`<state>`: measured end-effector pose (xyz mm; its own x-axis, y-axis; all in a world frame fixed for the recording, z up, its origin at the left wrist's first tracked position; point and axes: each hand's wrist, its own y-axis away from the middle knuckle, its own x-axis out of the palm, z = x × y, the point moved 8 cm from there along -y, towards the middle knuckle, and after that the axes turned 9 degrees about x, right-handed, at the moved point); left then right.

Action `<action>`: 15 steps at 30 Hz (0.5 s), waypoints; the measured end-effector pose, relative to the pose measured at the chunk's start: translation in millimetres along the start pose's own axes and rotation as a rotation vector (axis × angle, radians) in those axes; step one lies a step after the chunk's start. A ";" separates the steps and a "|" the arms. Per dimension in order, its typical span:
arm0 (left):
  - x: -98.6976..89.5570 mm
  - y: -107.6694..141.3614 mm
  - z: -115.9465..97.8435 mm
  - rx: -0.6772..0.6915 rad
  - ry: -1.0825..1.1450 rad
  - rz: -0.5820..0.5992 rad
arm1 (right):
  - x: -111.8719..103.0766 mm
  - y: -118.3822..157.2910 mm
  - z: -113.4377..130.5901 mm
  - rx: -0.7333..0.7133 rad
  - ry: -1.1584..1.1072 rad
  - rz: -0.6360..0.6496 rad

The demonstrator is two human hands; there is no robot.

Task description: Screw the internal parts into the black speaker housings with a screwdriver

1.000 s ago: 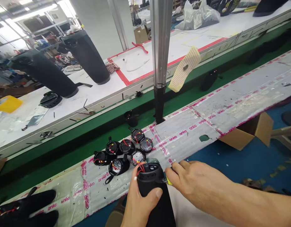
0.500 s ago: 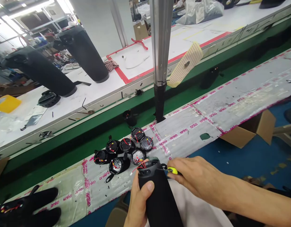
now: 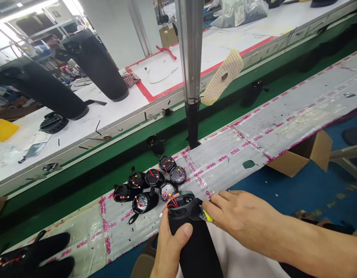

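Note:
A black fabric-covered cylinder (image 3: 196,247) stands tilted in front of me, its open upper end showing red wires. My left hand (image 3: 171,243) is wrapped round its left side, thumb on the front below the rim. My right hand (image 3: 230,210) is closed on a small tool with a yellow handle (image 3: 208,215), at the right side of the cylinder's rim. The tool's tip is too small to make out. Just beyond the rim, several similar black cylinders (image 3: 142,202) stand grouped with red wires in their tops.
A taped grey work surface (image 3: 221,170) runs diagonally beside a green conveyor (image 3: 172,127). A metal post (image 3: 191,58) rises at the centre. More black cylinders (image 3: 100,65) stand on the white bench (image 3: 88,127). Others lie at lower left; a cardboard box (image 3: 291,162) is at right.
My right hand and the yellow-handled tool have moved slightly left and down, and the tool is tilted more steeply. My left hand still holds the cylinder. The whole view has shifted a little.

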<state>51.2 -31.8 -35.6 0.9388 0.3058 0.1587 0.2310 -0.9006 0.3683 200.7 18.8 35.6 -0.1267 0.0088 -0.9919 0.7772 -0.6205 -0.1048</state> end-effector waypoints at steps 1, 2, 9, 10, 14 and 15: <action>-0.9 -0.8 -0.2 0.012 -0.032 -0.001 | -0.2 0.8 -0.1 -0.003 0.020 0.000; -1.9 -1.7 -0.6 0.025 -0.063 -0.004 | -0.5 1.4 -0.3 -0.002 0.038 -0.002; -4.8 -3.8 -11.2 0.106 -0.278 -0.021 | -3.3 1.6 2.5 0.010 0.123 -0.030; -5.2 -3.7 -14.2 0.122 -0.317 -0.020 | -3.4 1.4 3.0 0.013 0.133 -0.030; -9.6 -3.4 -22.7 0.146 -0.439 -0.043 | -2.3 1.6 7.2 -0.018 0.182 -0.009; -10.0 -3.6 -23.6 0.144 -0.445 -0.043 | -1.5 1.7 8.6 -0.030 0.190 0.004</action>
<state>35.0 -24.3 -16.9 0.9387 0.2098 -0.2737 0.2756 -0.9334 0.2298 196.9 11.0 37.5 -0.0073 0.1560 -0.9877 0.7959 -0.5971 -0.1002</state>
